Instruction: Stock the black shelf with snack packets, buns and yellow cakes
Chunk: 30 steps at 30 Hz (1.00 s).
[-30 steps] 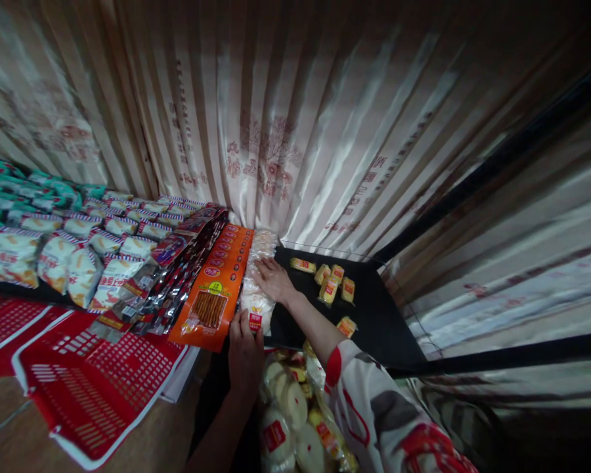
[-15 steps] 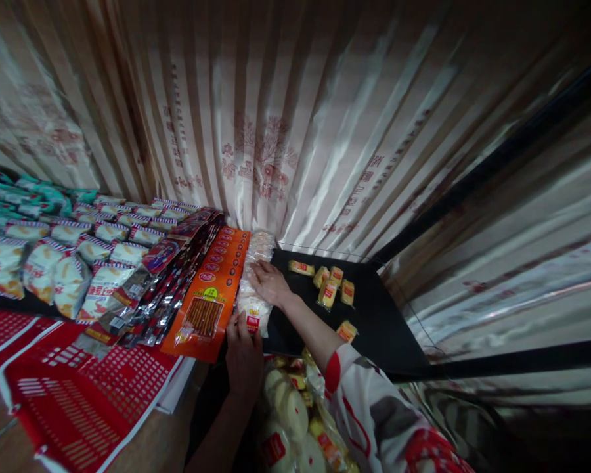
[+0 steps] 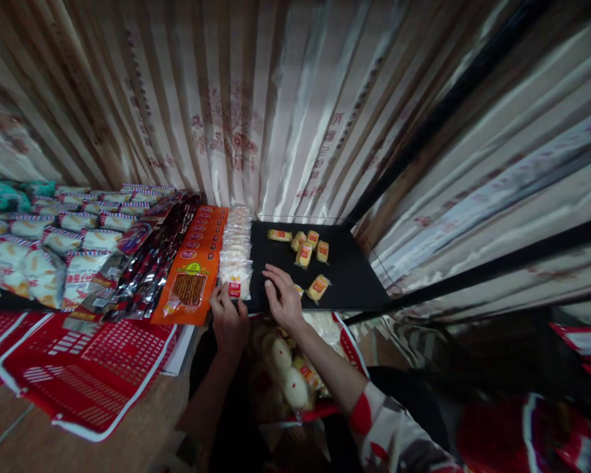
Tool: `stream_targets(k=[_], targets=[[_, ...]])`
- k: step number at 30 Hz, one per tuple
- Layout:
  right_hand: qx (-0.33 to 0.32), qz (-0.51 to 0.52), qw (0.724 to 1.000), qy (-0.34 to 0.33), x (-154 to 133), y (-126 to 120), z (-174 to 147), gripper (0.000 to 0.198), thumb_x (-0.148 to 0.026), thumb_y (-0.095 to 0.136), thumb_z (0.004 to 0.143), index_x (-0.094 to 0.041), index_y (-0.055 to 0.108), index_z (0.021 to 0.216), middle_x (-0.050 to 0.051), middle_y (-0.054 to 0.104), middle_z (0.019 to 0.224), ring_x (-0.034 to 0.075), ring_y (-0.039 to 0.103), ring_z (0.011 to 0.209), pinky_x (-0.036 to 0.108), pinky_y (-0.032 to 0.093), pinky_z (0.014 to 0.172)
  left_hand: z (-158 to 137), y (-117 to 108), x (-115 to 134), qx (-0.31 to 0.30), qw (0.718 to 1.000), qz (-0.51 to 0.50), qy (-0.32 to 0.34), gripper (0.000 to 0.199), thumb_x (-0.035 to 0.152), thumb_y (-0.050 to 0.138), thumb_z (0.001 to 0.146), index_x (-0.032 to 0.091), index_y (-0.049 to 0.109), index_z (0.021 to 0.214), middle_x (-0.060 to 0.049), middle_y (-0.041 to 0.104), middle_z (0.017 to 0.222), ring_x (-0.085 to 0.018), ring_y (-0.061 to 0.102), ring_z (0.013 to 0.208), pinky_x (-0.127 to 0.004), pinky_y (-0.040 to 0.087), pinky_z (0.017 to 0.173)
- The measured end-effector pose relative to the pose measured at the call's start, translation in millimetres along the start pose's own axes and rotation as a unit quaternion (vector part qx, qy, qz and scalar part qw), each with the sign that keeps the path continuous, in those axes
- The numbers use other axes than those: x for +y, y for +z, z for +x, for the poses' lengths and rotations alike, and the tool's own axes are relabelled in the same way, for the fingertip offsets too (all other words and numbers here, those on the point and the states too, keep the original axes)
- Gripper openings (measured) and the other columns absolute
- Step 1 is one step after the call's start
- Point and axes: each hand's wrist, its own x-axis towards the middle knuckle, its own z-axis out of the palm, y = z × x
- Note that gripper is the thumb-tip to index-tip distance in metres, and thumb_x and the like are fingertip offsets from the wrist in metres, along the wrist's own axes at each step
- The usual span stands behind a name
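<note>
A row of white, clear-wrapped snack packets (image 3: 236,246) runs from the front of the black shelf to the back. At its near end, the fingertips of my left hand (image 3: 230,322) touch the front packet, which bears a red label; the fingers are a little apart and not closed around it. My right hand (image 3: 284,299) hovers over or rests on the shelf to the right of the row, fingers stretched out, holding nothing. Just beyond it lie several small yellow wrapped snacks (image 3: 304,254), with another yellow snack (image 3: 318,288) beside the hand and one partly hidden behind it.
Left of the row are a flat orange snack bag (image 3: 193,263), dark shiny packets (image 3: 160,263) and rows of white bags (image 3: 86,269). Red baskets (image 3: 93,374) stand below the shelf. Wrapped round white goods (image 3: 295,387) lie in a basket under my arms. Curtains (image 3: 276,98) hang behind.
My right hand has come off the top of the white packet row and moved right, over the black shelf. My left hand stays at the row's front end. The view has shifted.
</note>
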Motion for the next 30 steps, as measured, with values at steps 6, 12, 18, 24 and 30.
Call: stream_targets(k=[6,12,18,24,30], targets=[[0.010,-0.028,0.998,0.060,32,-48,-80,0.025,-0.027,0.039,0.089,-0.021,0.061,0.100,0.009,0.065,0.099,0.020,0.058,0.098,0.038,0.046,0.089,-15,-9,-8,-0.014,0.997,0.006,0.074,0.028,0.015,0.038,0.084,0.012,0.059,0.102,-0.012,0.052,0.105,-0.021,0.055,0.101,-0.034,0.047,0.088],[-0.022,-0.117,0.978,0.169,83,-62,-132,0.027,-0.028,0.040,0.085,-0.017,0.061,0.099,0.012,0.062,0.099,0.025,0.055,0.097,0.042,0.045,0.090,-38,-21,-13,-0.126,0.977,0.013,0.169,0.028,0.011,0.034,0.083,0.018,0.061,0.087,-0.006,0.062,0.092,-0.014,0.060,0.087,-0.024,0.049,0.079],[-0.105,-0.246,0.940,0.213,119,-62,-138,0.041,-0.033,0.044,0.084,-0.012,0.056,0.118,0.014,0.051,0.125,0.027,0.043,0.119,0.042,0.035,0.102,-48,-23,-13,-0.211,0.954,0.038,0.211,0.028,0.011,0.035,0.082,0.018,0.062,0.082,-0.004,0.064,0.085,-0.012,0.061,0.079,-0.021,0.048,0.073],[-0.217,-0.310,0.897,0.227,108,-58,-109,0.053,-0.046,0.047,0.084,-0.020,0.048,0.130,0.011,0.043,0.139,0.031,0.027,0.132,0.046,0.023,0.106,-49,-31,-9,-0.306,0.932,0.091,0.170,0.029,0.010,0.037,0.082,0.019,0.064,0.086,-0.004,0.064,0.090,-0.014,0.061,0.084,-0.023,0.047,0.075],[-0.286,-0.305,0.867,0.270,116,-58,-91,0.058,-0.053,0.046,0.083,-0.015,0.051,0.127,0.015,0.048,0.135,0.032,0.032,0.130,0.045,0.019,0.106,-51,-40,-7,-0.324,0.934,0.102,0.108,0.028,0.011,0.037,0.083,0.018,0.063,0.089,-0.004,0.062,0.096,-0.014,0.061,0.088,-0.025,0.046,0.080]])
